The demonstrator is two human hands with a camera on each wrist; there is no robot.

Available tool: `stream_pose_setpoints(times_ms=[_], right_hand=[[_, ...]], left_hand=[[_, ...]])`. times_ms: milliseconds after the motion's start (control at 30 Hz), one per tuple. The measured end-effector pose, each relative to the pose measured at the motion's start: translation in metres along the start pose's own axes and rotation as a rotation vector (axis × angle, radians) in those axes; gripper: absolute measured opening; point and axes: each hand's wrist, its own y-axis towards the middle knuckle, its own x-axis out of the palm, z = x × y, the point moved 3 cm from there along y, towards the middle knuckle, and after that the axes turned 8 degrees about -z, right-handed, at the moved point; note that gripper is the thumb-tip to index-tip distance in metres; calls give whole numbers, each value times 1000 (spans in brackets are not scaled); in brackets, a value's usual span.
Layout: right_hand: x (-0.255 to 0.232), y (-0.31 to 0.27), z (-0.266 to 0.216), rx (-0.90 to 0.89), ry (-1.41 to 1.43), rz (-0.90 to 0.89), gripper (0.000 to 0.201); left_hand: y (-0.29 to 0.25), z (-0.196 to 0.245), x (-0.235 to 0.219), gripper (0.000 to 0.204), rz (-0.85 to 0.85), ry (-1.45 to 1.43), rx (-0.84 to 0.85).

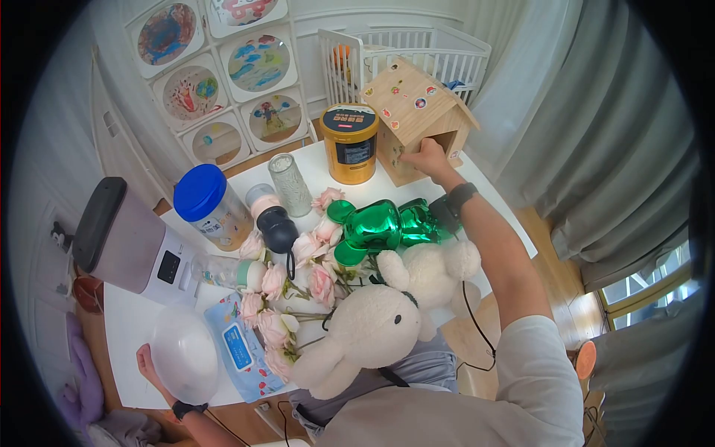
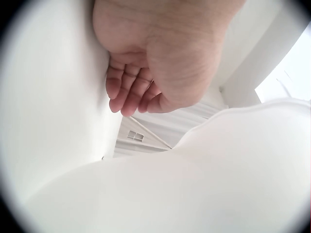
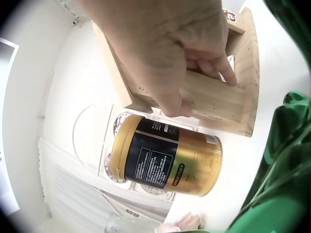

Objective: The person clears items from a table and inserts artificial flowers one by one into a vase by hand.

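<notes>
**Crowded table: tipping and knock-over risks**

The right hand point(image 1: 426, 158) grasps the front wall of the wooden birdhouse point(image 1: 417, 112), fingers hooked into its opening and thumb outside. The birdhouse stands at the far edge of the white table point(image 1: 134, 320), just beside the gold can point(image 1: 350, 143).

The left hand point(image 1: 149, 366) cups the underside of the clear dome lid point(image 1: 184, 354) at the near left table edge; its fingers are curled against the lid.

Hazards, as judged:
- A pull on the birdhouse may tip it or push the gold can, since they stand close together.
- The outstretched right forearm passes over the green foil balloon point(image 1: 381, 226) and the plush rabbit point(image 1: 372, 328); lowering it may sweep them into the pink roses point(image 1: 298, 276).
- The lid overhangs the edge and may slip.

View differences: the right wrist view shows the finger placement inside the opening, which the head view blurs. The left wrist view shows the curled fingers point(image 2: 127, 92). Only the head view shows the full layout.
</notes>
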Motion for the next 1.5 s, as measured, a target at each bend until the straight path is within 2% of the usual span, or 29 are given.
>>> stream_pose_setpoints(times_ms=[133,233,300,367,400,500,533,600,633,700,767,800,833,867,900,967,1000,1067,1100,1133,1167,1200,1267,1300,1333,1400,1433,1467,1500], right_hand=[[2,6,9,-51,40,7,63],[-10,-3,7,-113,-53,-30,60],[-31,-21,-7,-208,-335,-195,55],[-50,-58,-11,-508,-499,-328,61],[-57,-85,-30,-471,-403,-504,72],[-49,-127,-50,-364,-542,-840,101],[-37,-133,-45,-480,-620,-858,106],[-24,-146,-58,-448,-765,-723,107],[-19,-145,-54,-444,-764,-720,107],[-16,-138,-41,-612,-855,-594,112],[-8,-134,-47,-627,-690,-621,111],[-3,-136,-44,-716,-642,-559,103],[2,-139,-48,-726,-572,-568,94],[4,-138,-46,-689,-578,-545,94],[7,-136,-43,-662,-584,-556,90],[2,-141,-37,-621,-588,-549,86],[-2,-145,-37,-627,-586,-511,84],[-11,-153,-39,-631,-591,-468,82],[-22,-160,-39,-613,-446,-380,90],[-32,-164,-37,-593,-304,-295,97],[-38,-164,-32,-655,-203,-160,99],[-35,-164,-22,-652,-212,-165,99],[-31,-158,13,-398,237,-33,93],[-31,-153,27,-360,256,64,88],[-30,-151,28,-362,260,64,88],[-36,-142,35,-228,436,316,88],[-38,-135,37,-241,380,425,89],[-38,-124,47,-236,383,426,89],[-41,-112,58,-272,301,511,91]], left_hand=[[2,-3,-2,14,-17,-24,11],[-8,14,14,18,17,-4,1],[-6,14,10,18,23,2,-14],[-8,13,17,18,40,3,-38],[-12,20,25,18,42,18,-30],[-11,23,23,17,63,43,-14],[-12,21,19,17,32,37,5],[-11,17,10,16,32,40,6],[-8,15,11,15,8,29,8],[-12,20,14,14,16,44,9],[-14,19,22,14,-17,41,8],[-13,21,21,15,-70,275,135],[-14,23,20,16,-119,505,273],[-16,25,22,18,-158,734,421],[-17,24,23,18,-192,718,434],[-12,14,14,17,-93,107,36],[-9,15,15,17,-111,99,45],[-8,13,14,16,-12,9,-54],[-7,13,12,15,-12,98,11],[-7,14,15,15,-16,93,6],[-8,17,17,14,-21,58,-12],[-10,16,19,13,-22,24,-31],[-9,10,17,13,-18,-6,-47],[-8,10,16,13,-17,-29,-53],[-8,10,15,13,-15,-28,-49],[-8,9,14,13,-20,-23,-27],[-8,9,14,13,-21,-19,-25],[-8,10,13,14,-20,-6,-45],[-7,10,13,14,-18,3,-62]])
